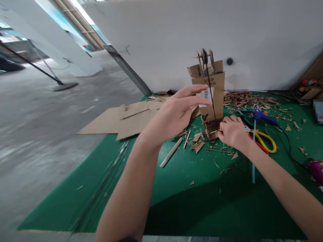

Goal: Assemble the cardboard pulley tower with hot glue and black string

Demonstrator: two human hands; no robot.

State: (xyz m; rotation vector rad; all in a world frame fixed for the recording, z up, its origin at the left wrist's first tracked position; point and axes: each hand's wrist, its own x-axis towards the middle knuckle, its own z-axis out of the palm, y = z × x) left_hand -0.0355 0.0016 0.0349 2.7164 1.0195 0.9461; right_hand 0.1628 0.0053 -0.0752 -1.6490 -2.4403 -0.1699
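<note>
A tall cardboard box (219,87) stands upright on the green table. On top of it, cardboard supports carry a pulley wheel (204,56). From there a black cord (211,90) runs down the front to the box's base. My left hand (180,107) is open, fingers stretched out at the box's front beside the cord; whether they touch it I cannot tell. My right hand (232,131) is closed at the lower right of the box, around the end of a thin wooden stick (214,131) that crosses the base. Its fingertips are partly hidden.
Cardboard sheets (108,119) lie on the left. Behind the box spreads a heap of cardboard scraps (248,99). A blue glue gun (264,117), yellow-and-red-handled scissors (271,144) and a pale blue strip (253,168) lie right. A flat wooden stick (171,153) lies nearer.
</note>
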